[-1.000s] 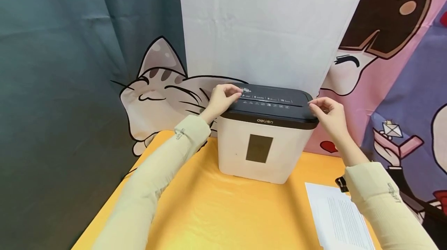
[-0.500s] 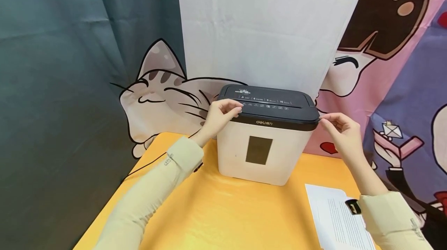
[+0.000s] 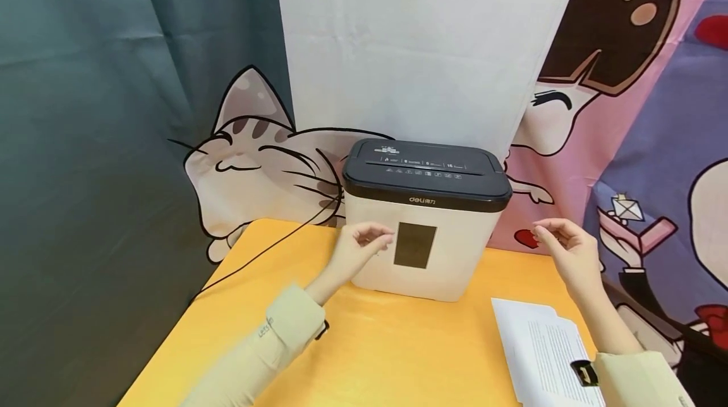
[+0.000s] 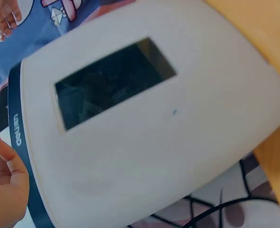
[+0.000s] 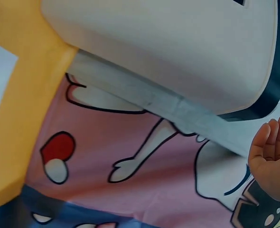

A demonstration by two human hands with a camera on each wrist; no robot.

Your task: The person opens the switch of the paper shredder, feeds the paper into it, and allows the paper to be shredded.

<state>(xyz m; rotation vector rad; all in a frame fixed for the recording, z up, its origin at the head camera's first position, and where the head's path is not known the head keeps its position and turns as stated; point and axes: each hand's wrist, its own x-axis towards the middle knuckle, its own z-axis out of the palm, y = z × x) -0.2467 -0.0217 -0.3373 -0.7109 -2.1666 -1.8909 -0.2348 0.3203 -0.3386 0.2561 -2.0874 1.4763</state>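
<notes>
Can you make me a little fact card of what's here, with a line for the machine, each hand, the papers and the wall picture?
Machine: black-topped white deli paper shredder, upright on the yellow table
Left hand: loosely curled, in front of the shredder, holding nothing visible
Right hand: loosely curled, right of the shredder, holding nothing visible
Papers: printed, on the table's right
Wall picture: smiling cartoon cat

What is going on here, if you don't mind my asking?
Someone has both hands up near what looks like a paper shredder on a yellow table. The left hand is in front of its white body and the right hand is off to its right. Both have loosely curled fingers and appear to hold nothing. No sheet sticks up from the slot on top, and printed papers lie on the table below the right hand in the head view.
</notes>
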